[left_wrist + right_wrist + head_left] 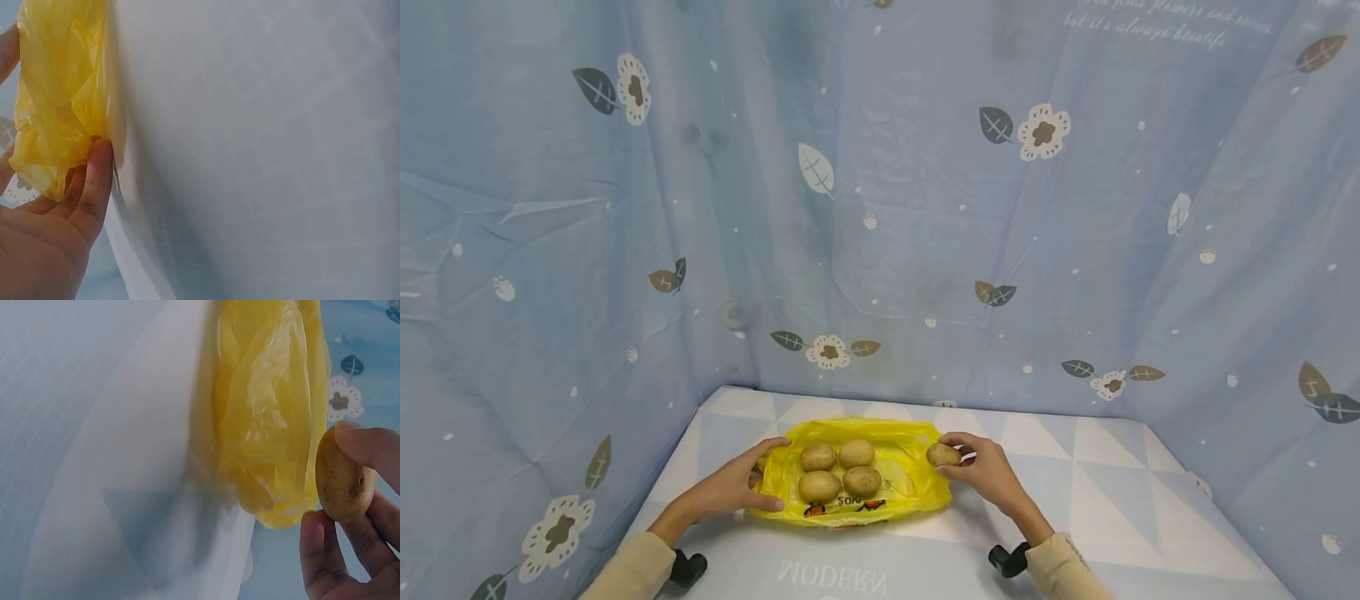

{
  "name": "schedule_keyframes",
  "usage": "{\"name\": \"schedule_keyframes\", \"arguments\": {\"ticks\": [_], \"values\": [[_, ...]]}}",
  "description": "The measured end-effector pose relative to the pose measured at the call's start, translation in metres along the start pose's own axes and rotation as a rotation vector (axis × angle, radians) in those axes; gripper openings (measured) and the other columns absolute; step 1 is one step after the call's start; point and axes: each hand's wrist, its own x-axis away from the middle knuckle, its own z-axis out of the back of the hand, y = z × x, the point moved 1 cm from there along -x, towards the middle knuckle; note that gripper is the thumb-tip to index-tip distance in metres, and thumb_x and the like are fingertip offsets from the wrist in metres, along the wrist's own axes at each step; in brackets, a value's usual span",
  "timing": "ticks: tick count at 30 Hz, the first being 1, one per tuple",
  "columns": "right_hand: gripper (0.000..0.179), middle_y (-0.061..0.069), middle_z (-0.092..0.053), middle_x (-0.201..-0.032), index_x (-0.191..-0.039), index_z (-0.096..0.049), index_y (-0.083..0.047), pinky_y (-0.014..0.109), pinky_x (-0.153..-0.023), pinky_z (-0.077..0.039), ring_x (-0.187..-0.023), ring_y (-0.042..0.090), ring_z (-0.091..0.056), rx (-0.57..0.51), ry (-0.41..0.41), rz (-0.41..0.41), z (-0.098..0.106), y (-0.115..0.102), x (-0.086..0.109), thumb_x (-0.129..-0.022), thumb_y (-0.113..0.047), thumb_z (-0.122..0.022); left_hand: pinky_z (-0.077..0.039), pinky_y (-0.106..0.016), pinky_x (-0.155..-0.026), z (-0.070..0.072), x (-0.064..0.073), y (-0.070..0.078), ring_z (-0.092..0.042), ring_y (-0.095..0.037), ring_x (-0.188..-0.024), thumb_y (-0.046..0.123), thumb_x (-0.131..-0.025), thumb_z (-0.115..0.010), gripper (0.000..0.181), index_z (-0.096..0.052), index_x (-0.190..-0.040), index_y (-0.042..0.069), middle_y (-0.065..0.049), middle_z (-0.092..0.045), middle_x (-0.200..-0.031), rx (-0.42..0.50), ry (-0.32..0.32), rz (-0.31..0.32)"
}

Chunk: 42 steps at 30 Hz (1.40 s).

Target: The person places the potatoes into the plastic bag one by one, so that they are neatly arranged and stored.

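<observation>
A yellow plastic bag lies spread on the table, its upper side gaping. Inside, several potatoes sit grouped toward the left half. At the bag's left end my left hand holds the plastic, thumb at the near side and fingers at the far side. The left wrist view shows the fingers of this hand against the crumpled bag. My right hand pinches one potato over the bag's right edge. In the right wrist view, thumb and fingers grip that potato beside the bag.
The table has a pale cloth with triangles and lettering. Blue patterned curtains hang along its back and sides. A black wrist mount shows at the left cuff, another mount at the right.
</observation>
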Motion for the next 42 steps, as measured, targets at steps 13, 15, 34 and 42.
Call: {"name": "schedule_keyframes", "arguments": {"ticks": [13, 15, 34, 42], "values": [[0.041, 0.001, -0.071, -0.114, -0.118, -0.074, -0.017, 0.027, -0.078, -0.057, -0.09, 0.017, -0.065, 0.023, -0.075, 0.112, -0.023, -0.01, -0.006, -0.081, -0.025, -0.09, -0.055, -0.048, -0.091, -0.001, 0.003, 0.002, -0.06, -0.033, -0.112, 0.023, -0.082, -0.089, 0.096, -0.032, -0.16, 0.02, -0.022, -0.045, -0.148, -0.002, 0.007, 0.002], [0.041, 0.001, -0.071, -0.115, -0.118, -0.074, -0.017, 0.026, -0.078, -0.057, -0.091, 0.017, -0.065, 0.024, -0.084, 0.127, -0.028, -0.011, -0.008, -0.081, -0.025, -0.09, -0.054, -0.048, -0.091, 0.0, 0.003, 0.002, -0.06, -0.032, -0.111, 0.023, -0.082, -0.089, 0.096, -0.032, -0.16, 0.02, -0.022, -0.046, -0.147, 0.0, 0.006, 0.002], [0.035, -0.001, -0.072, -0.113, -0.114, -0.075, -0.017, 0.03, -0.079, -0.055, -0.094, 0.016, -0.065, 0.11, -0.133, 0.196, -0.063, -0.019, -0.026, -0.082, -0.02, -0.089, -0.053, -0.044, -0.089, 0.001, 0.001, 0.0, -0.06, -0.029, -0.108, 0.025, -0.083, -0.089, 0.095, -0.033, -0.16, 0.021, -0.02, -0.049, -0.141, -0.015, -0.008, 0.002], [0.036, 0.002, -0.074, -0.111, -0.113, -0.075, -0.012, 0.03, -0.077, -0.055, -0.092, 0.016, -0.065, 0.161, -0.151, 0.226, -0.074, -0.016, -0.029, -0.08, -0.014, -0.09, -0.053, -0.045, -0.089, 0.002, 0.001, -0.001, -0.059, -0.029, -0.108, 0.026, -0.082, -0.089, 0.095, -0.034, -0.159, 0.023, -0.018, -0.048, -0.143, -0.018, 0.004, 0.008]]}}
